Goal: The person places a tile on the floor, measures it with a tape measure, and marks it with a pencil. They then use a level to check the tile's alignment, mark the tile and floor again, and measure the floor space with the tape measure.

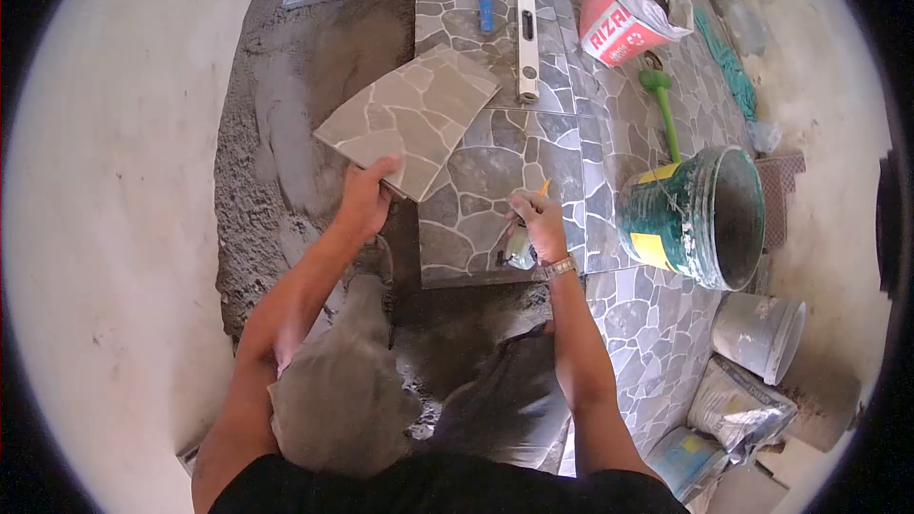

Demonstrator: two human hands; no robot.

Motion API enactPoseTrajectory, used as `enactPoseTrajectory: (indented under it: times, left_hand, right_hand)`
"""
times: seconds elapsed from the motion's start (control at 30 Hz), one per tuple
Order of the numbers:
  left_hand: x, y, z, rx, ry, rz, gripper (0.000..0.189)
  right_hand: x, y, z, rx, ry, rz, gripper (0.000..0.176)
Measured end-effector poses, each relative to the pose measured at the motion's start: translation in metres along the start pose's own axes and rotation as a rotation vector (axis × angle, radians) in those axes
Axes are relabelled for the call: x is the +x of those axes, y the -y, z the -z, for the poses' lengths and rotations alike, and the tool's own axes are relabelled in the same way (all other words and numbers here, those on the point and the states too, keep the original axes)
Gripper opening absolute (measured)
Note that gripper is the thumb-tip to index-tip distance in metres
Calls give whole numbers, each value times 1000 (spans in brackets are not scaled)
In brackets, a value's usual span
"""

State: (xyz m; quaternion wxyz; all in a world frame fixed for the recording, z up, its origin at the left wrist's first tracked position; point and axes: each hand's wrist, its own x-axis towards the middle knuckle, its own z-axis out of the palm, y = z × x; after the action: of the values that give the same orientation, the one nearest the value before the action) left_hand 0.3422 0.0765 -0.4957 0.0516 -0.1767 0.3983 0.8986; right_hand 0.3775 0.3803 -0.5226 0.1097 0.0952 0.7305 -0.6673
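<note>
A stone-patterned floor tile (409,114) is gripped at its near edge by my left hand (367,195), thumb on top and fingers beneath. It is tilted over the wet mortar and overlaps a laid tile (490,167) in this view. My right hand (541,224) is closed low over that laid tile, with an orange pencil (545,187) poking out past the fingers. Just under this hand shows a small pale green and dark object (520,249), partly covered by it. Wet grey mortar (295,124) spreads to the left of the tiles.
Beyond the hands lie a blue-handled trowel (486,9) and a spirit level (526,29). To the right stand an open cement bag (628,14), a green mallet (662,105), a green bucket (666,219), a grey bucket (757,328) and a sack (738,409). A bare wall (133,181) rises at left.
</note>
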Motion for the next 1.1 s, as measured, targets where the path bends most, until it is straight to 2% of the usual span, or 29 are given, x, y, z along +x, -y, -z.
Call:
enactPoseTrajectory:
  times: [0.1, 0.2, 0.5, 0.6, 0.7, 0.77, 0.9, 0.97, 1.1]
  left_hand:
    - [-3, 13, 6, -59, 40, 16, 42]
    - [-6, 25, 11, -44, -8, 48, 40]
    - [-36, 111, 39, -204, 23, 181, 40]
    - [-51, 114, 26, -130, 63, 320, 37]
    - [-49, 153, 42, -40, -64, 597, 35]
    - [-46, 178, 49, -29, -79, 643, 35]
    - [-42, 203, 50, -44, -134, 674, 38]
    - [-45, 193, 39, -117, -144, 710, 39]
    - [-43, 195, 39, -213, -148, 792, 41]
  right_hand:
    - [0, -1, 1, -17, 28, -16, 20]
    - [3, -6, 3, -85, 52, -44, 21]
    - [6, -22, -21, -373, 150, -23, 29]
    - [10, -29, -26, -443, 159, 31, 32]
    - [8, -21, -29, -618, 175, 10, 34]
    - [12, -27, -25, -690, 193, -67, 36]
    - [19, -62, -14, -721, 170, 9, 36]
    - [18, -67, -14, -703, 165, 57, 33]
    - [20, -65, -16, -650, 189, -57, 34]
